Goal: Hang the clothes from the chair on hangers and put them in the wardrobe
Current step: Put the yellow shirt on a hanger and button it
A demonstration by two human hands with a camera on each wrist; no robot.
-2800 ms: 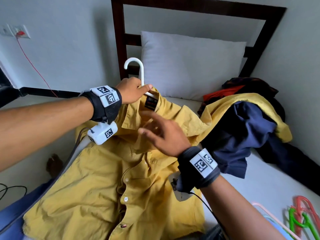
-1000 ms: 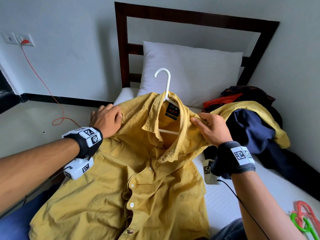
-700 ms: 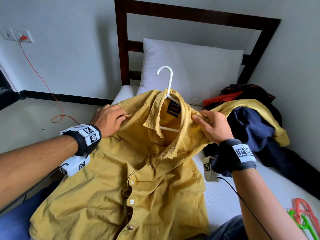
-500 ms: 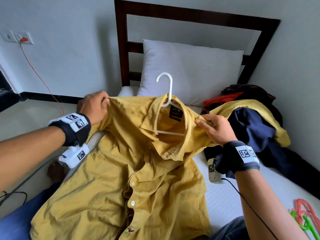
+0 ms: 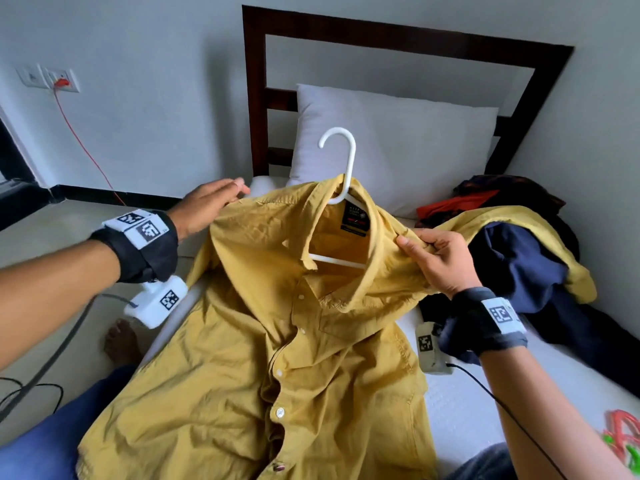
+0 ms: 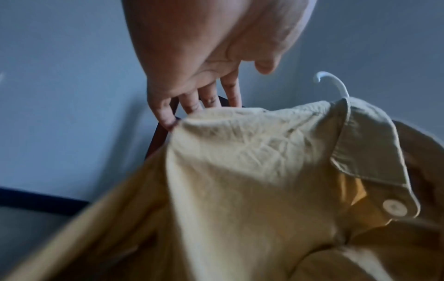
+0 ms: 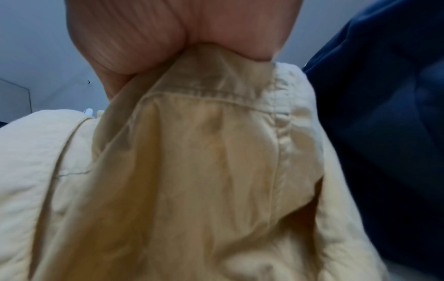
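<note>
At the head of the bed (image 5: 460, 407), the mustard-yellow button-up cotton shirt (image 5: 277, 358) drapes over a white plastic hanger (image 5: 346, 161), the right hand (image 5: 440, 258) pinching one shoulder, the left hand (image 5: 204, 206) flat-fingered on the other, so fastening and carrying it off to the wardrobe probably follow.

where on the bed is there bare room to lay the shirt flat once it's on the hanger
Bare mattress shows in a strip between the yellow shirt and the pile of clothes, running toward the coloured hangers. A small patch sits left of the pillow. The far right side is crowded with the pile.
</note>
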